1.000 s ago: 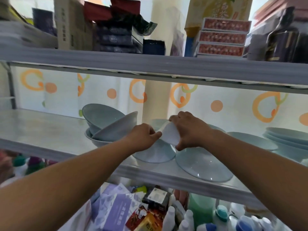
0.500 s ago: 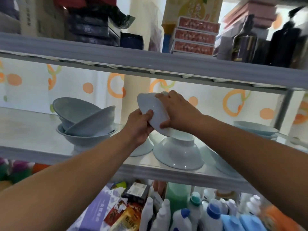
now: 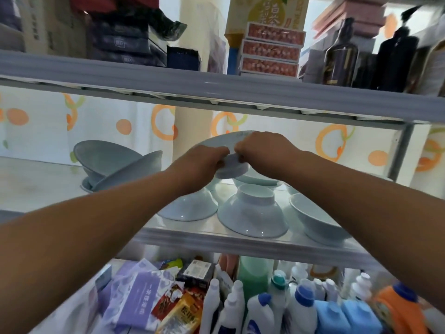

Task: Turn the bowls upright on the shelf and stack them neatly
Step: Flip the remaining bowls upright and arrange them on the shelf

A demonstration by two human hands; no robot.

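Observation:
Both hands hold one pale blue bowl (image 3: 232, 168) in the air above the middle shelf (image 3: 216, 239), its rim up and its foot down. My left hand (image 3: 204, 162) grips its near left side and my right hand (image 3: 261, 148) grips its near right rim. Below it two bowls stand upside down on the shelf, one at centre (image 3: 252, 218) and one to its left (image 3: 187, 208), partly behind my left arm. An upright bowl (image 3: 313, 220) sits at the right. A loose, tilted pile of upright bowls (image 3: 115, 165) stands at the left.
The upper shelf's edge (image 3: 216, 88) runs close above the held bowl, loaded with boxes (image 3: 272, 49) and dark bottles (image 3: 342, 56). A metal post (image 3: 402, 153) stands at the right. Below the bowl shelf are plastic bottles (image 3: 301, 307) and packets (image 3: 139, 300).
The bowl has gone from upside down on the shelf, through a tilt on its edge, to rim up in the air between both hands. The view has shifted right.

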